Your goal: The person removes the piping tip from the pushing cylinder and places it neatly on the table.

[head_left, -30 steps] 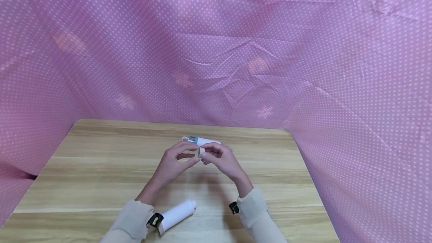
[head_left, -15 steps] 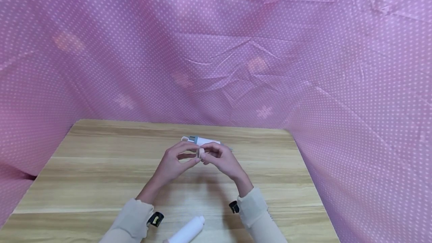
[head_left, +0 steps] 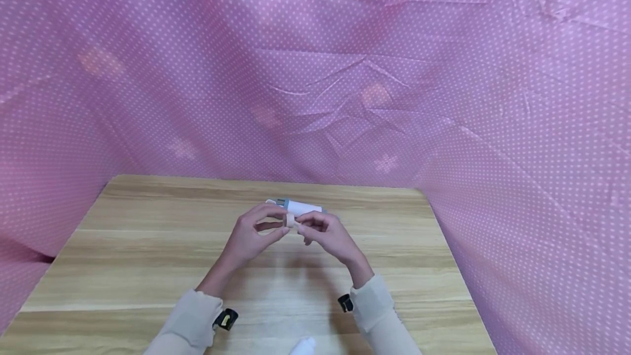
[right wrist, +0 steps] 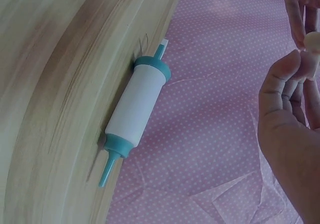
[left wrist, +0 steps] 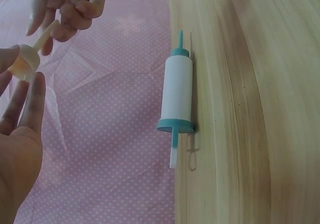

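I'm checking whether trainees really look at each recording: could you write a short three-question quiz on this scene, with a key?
1. Choose one. The small cream piece is: (a) resting on a sleeve; (b) pinched by the left hand; (c) untouched.
2. True or false: the white cylinder with teal ends is standing upright.
3. Fill in the blank: the cloth behind the table is patterned with small white ____.

Key:
1. b
2. False; it lies on its side on the table.
3. dots
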Demonstrator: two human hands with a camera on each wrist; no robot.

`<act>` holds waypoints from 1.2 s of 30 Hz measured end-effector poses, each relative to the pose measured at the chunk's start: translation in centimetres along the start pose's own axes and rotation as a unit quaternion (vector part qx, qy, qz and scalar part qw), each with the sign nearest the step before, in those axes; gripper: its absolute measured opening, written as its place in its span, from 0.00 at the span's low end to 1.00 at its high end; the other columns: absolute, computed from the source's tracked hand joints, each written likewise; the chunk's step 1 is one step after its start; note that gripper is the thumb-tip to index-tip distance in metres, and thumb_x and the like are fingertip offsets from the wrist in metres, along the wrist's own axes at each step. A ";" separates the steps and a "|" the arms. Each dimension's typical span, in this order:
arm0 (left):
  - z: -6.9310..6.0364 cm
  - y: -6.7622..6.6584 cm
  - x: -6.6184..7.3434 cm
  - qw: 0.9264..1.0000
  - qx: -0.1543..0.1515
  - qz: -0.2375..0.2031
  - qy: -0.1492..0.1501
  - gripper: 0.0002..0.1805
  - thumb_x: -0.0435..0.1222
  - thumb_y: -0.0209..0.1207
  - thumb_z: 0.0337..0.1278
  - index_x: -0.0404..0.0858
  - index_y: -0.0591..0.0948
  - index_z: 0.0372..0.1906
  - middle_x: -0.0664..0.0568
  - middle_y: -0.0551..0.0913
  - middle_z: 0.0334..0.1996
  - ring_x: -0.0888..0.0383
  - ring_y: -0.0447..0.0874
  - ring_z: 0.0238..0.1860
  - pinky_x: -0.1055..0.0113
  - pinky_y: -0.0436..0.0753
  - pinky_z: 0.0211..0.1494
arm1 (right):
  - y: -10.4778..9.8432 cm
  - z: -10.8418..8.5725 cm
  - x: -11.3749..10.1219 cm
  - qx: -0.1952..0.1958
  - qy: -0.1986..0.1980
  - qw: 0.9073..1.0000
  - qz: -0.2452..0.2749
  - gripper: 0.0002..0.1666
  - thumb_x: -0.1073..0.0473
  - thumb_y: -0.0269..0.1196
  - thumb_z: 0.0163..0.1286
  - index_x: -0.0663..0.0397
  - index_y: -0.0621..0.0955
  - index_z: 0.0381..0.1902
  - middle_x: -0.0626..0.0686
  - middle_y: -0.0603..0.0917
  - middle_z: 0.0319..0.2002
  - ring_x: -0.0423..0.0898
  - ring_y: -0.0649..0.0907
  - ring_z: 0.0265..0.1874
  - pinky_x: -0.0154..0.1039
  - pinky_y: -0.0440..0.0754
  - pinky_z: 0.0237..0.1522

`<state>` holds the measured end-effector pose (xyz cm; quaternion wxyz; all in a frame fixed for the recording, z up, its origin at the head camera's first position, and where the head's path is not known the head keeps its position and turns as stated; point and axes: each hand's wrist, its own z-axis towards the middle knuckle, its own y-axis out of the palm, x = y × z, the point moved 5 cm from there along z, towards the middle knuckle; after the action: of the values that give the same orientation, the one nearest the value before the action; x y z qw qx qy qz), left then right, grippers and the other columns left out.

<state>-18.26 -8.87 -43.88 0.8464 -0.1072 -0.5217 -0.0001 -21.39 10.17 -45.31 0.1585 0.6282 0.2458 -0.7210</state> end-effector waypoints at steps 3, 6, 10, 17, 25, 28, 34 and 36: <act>-0.1 -0.2 0.0 1.000 0.007 -0.003 0.001 0.18 0.29 0.72 0.56 0.37 0.84 0.52 0.50 0.82 0.51 0.49 0.82 0.53 0.58 0.86 0.53 | -0.2 -0.1 0.0 0.011 -0.005 1.000 0.003 0.14 0.65 0.62 0.74 0.68 0.82 0.53 0.54 0.83 0.38 0.44 0.82 0.30 0.40 0.84 0.38; -0.1 -0.4 -0.1 1.000 0.014 -0.008 -0.001 0.20 0.28 0.72 0.55 0.37 0.84 0.53 0.49 0.82 0.50 0.49 0.83 0.52 0.58 0.86 0.53 | -0.5 -0.2 0.0 0.026 -0.010 1.000 0.004 0.13 0.65 0.62 0.74 0.69 0.82 0.51 0.55 0.83 0.38 0.44 0.82 0.30 0.39 0.84 0.38; -0.1 -0.5 -0.5 0.999 0.021 -0.028 -0.008 0.20 0.28 0.72 0.55 0.38 0.84 0.53 0.47 0.82 0.50 0.49 0.82 0.52 0.59 0.86 0.53 | -0.9 -0.2 -0.1 0.046 -0.020 0.999 0.018 0.13 0.67 0.63 0.73 0.72 0.80 0.50 0.61 0.83 0.37 0.43 0.83 0.30 0.38 0.85 0.39; 0.0 -0.5 -0.9 0.997 0.032 -0.060 -0.021 0.20 0.26 0.72 0.54 0.33 0.83 0.53 0.43 0.82 0.50 0.48 0.82 0.51 0.61 0.86 0.52 | -1.3 -0.2 -0.2 0.070 -0.037 0.995 0.057 0.13 0.71 0.63 0.71 0.79 0.76 0.47 0.66 0.84 0.39 0.43 0.85 0.32 0.38 0.87 0.40; 0.2 -0.6 -1.2 0.997 0.031 -0.068 -0.013 0.18 0.26 0.72 0.54 0.34 0.84 0.51 0.43 0.83 0.49 0.50 0.84 0.50 0.60 0.86 0.51 | -1.6 0.0 -0.4 0.087 -0.049 0.993 0.064 0.10 0.72 0.63 0.70 0.77 0.78 0.45 0.57 0.84 0.36 0.43 0.85 0.32 0.38 0.87 0.41; 0.2 -0.6 -1.2 0.997 0.031 -0.073 -0.008 0.18 0.26 0.72 0.54 0.32 0.85 0.51 0.42 0.83 0.49 0.51 0.84 0.49 0.59 0.86 0.50 | -1.4 0.1 -0.5 0.083 -0.049 0.993 0.075 0.11 0.73 0.63 0.70 0.79 0.77 0.45 0.56 0.84 0.36 0.43 0.85 0.33 0.39 0.87 0.42; 0.1 -0.5 -1.0 0.995 0.040 -0.087 0.002 0.17 0.23 0.72 0.52 0.31 0.86 0.49 0.39 0.83 0.49 0.54 0.85 0.49 0.59 0.86 0.49 | -1.1 0.1 -0.7 0.081 -0.047 0.992 0.085 0.10 0.74 0.62 0.70 0.80 0.76 0.45 0.60 0.84 0.38 0.43 0.85 0.33 0.39 0.87 0.43; 0.1 -0.4 -1.0 0.995 0.044 -0.089 0.008 0.17 0.22 0.71 0.52 0.30 0.86 0.49 0.37 0.83 0.49 0.55 0.85 0.49 0.59 0.86 0.49 | -1.0 0.0 -0.8 0.081 -0.050 0.992 0.086 0.10 0.74 0.62 0.70 0.80 0.76 0.45 0.59 0.84 0.37 0.43 0.85 0.33 0.39 0.87 0.44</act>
<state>-18.86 -9.38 -44.63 0.8512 -0.0233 -0.5216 -0.0533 -21.82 10.87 -44.37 0.1809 0.6210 0.1233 -0.7526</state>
